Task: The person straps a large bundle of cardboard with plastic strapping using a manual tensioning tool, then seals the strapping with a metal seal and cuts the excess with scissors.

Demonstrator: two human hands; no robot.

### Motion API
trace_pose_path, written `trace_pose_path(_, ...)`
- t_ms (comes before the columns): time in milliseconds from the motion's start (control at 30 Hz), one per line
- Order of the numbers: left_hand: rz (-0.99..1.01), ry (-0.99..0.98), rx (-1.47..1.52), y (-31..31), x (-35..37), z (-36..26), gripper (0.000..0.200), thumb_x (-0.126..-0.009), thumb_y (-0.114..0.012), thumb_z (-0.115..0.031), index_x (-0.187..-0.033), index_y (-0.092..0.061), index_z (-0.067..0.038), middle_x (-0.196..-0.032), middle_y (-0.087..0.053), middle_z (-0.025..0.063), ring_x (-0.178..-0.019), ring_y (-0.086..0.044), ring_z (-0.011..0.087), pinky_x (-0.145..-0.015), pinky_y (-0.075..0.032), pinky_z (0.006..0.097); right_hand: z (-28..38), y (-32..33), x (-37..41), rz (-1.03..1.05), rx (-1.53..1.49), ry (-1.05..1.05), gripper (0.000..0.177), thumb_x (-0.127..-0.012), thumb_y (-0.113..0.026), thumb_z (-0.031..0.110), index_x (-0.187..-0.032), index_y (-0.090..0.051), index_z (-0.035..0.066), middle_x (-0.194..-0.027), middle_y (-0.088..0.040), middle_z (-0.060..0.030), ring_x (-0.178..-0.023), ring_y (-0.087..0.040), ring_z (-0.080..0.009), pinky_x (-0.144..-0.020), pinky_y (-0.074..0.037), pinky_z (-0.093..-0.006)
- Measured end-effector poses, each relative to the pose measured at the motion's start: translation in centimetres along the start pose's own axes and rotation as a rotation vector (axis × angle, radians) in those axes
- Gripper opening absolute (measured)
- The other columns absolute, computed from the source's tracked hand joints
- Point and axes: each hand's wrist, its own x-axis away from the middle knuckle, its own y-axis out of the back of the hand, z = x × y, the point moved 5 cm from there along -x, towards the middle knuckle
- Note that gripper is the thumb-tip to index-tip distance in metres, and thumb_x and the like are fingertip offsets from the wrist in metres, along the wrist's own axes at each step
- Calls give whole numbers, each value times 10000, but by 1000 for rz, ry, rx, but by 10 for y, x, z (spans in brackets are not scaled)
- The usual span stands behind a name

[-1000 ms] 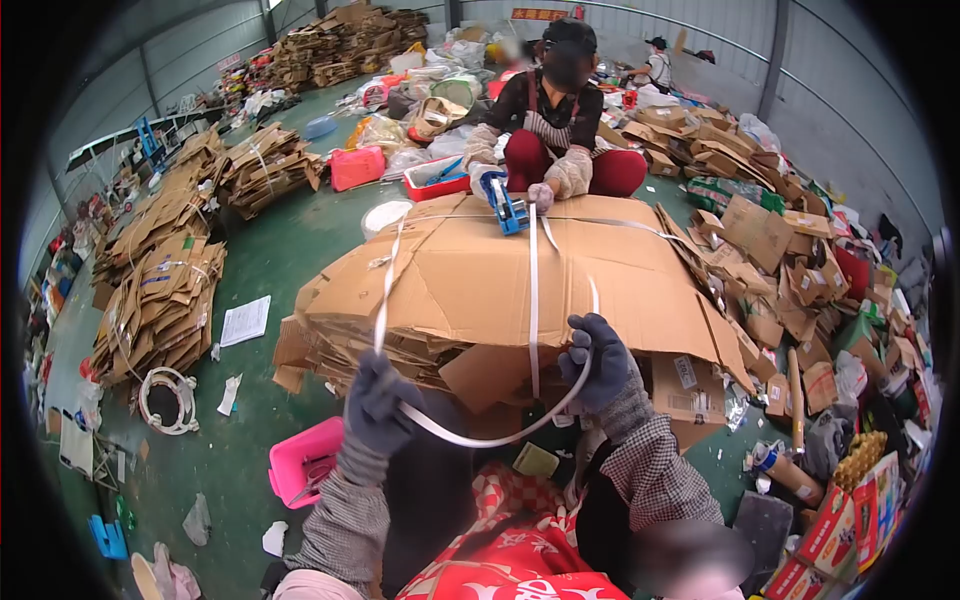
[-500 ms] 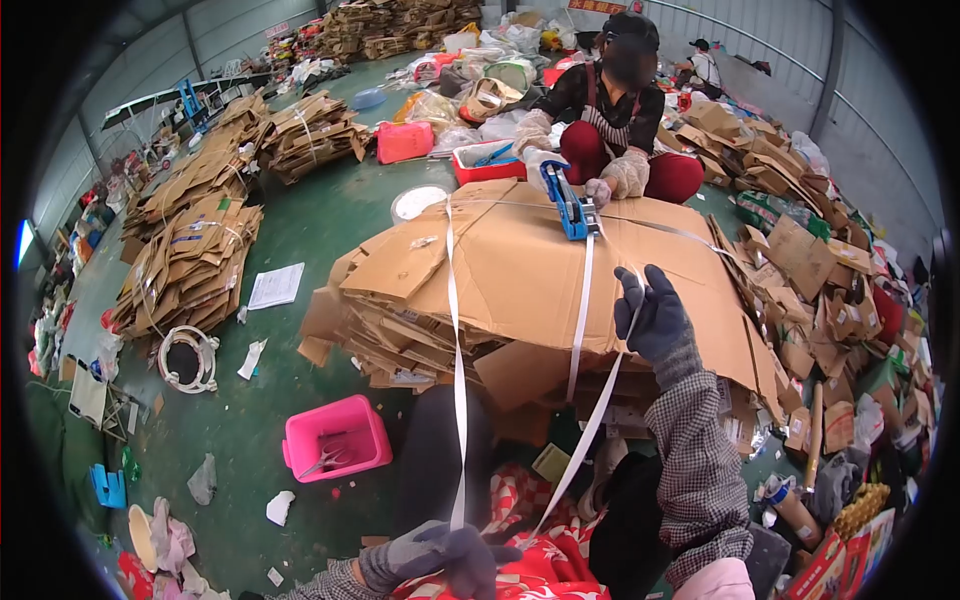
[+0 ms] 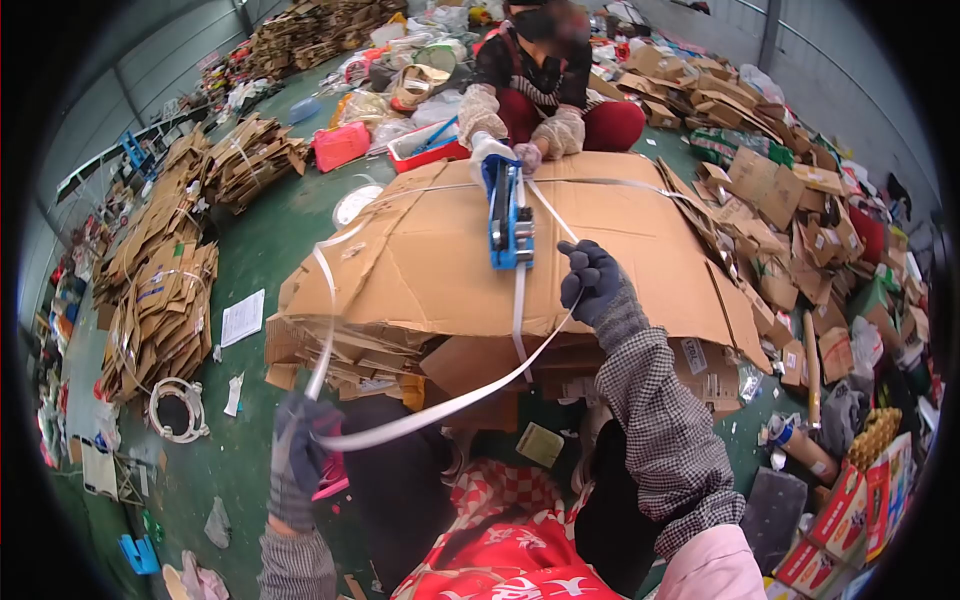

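A loose white strap [image 3: 430, 418] runs in a sagging curve between my two hands. My left hand [image 3: 303, 440], smeared a little by motion, is closed around it low on the left. My right hand [image 3: 592, 280] has its gloved fingers curled on the same strap above the front of a tied stack of flattened cardboard [image 3: 420, 270]. From there the strap stretches up toward a blue strapping tool [image 3: 511, 230] lying on the stack. A co-worker's gloved hand [image 3: 490, 150] is on the tool's far end; their other hand [image 3: 530, 156] is beside it.
A red tray [image 3: 430, 148] sits beyond the stack, near the co-worker. More cardboard bundles [image 3: 165, 300] lie at left, along with a white strap coil [image 3: 180, 410]. Loose boxes [image 3: 775, 190] pile up at right. A pink bin [image 3: 330, 475] shows partly behind my left hand.
My left hand has swung left and up from my lap, drawing the strap outward into a wide loop. My right hand keeps its place over the stack. The view has shifted.
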Motion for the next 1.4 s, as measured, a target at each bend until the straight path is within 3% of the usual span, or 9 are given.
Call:
trace_pose_path(67,-322,-24,-423,-7,-30,-18,559,-875,-577,-247,-1327,-362,1,-1116,-529,134,-1014,-520,216,-896,-406,310,-2,1,3,-29,63,-12,217,-908,-493,226,-948,-564,25,-569,-494,91,-397,-384,-13,-428,-410,-208)
trace_pose_path(133,-332,-659,-1118,-47,-59,-54,601,-832,-633,-176,-1335,-361,10,-1258,-469,153,-1139,-462,240,-969,-363,338,-10,-1,8,-53,134,2,220,-917,-490,234,-958,-555,28,-572,-500,91,-393,-393,-11,-419,-403,-197)
trace_pose_path(300,247,-328,-785,-170,-141,-45,561,-847,-628,-227,-1299,-413,26,-1310,-444,186,-1228,-414,261,-1014,-324,328,-35,0,20,-143,371,10,235,-934,-459,249,-934,-532,26,-589,-474,55,-411,-378,-25,-398,-335,-185)
trace_pose_path(400,351,-185,-716,-218,-219,7,831,-805,-597,-503,-1352,-299,47,-1326,-410,242,-1235,-409,329,-1003,-347,351,-43,-3,31,-158,359,12,204,-924,-437,199,-889,-511,12,-587,-475,-3,-429,-392,-53,-373,-333,-198)
trace_pose_path(433,383,-326,-842,-229,-262,39,878,-793,-594,-530,-1363,-268,54,-1340,-387,256,-1244,-397,335,-1013,-337,350,-46,-3,34,-171,347,33,178,-916,-418,154,-862,-499,5,-587,-494,-38,-436,-408,-66,-352,-330,-198)
trace_pose_path(533,366,-45,-602,-278,-335,58,1012,-718,-658,-563,-1372,-212,68,-1317,-408,250,-1153,-494,292,-929,-424,336,-55,-1,33,-137,270,41,153,-918,-413,127,-868,-481,-1,-603,-475,-40,-449,-427,-75,-336,-326,-199)
trace_pose_path(700,173,139,-576,-300,-329,38,504,-807,-615,-467,-1052,-613,-27,-814,-616,61,-728,-552,145,-638,-461,314,-69,-8,35,-214,335,75,189,-939,-441,184,-890,-487,8,-613,-497,-50,-442,-462,-101,-343,-352,-215)
trace_pose_path(900,151,-398,118,-276,-282,7,335,-883,-587,-309,-1075,-624,-37,-697,-601,-24,-584,-402,54,-561,-317,208,-90,-11,31,-269,371,30,203,-947,-429,205,-919,-502,18,-579,-530,-80,-408,-456,-109,-363,-369,-227)
trace_pose_path(1400,47,-572,136,-259,-210,-7,376,-913,-529,-381,-955,-619,-18,-921,-646,83,-747,-541,93,-711,-416,264,-103,-12,22,-323,550,148,234,-949,-437,251,-929,-506,29,-589,-587,-70,-422,-521,-114,-410,-438,-236)
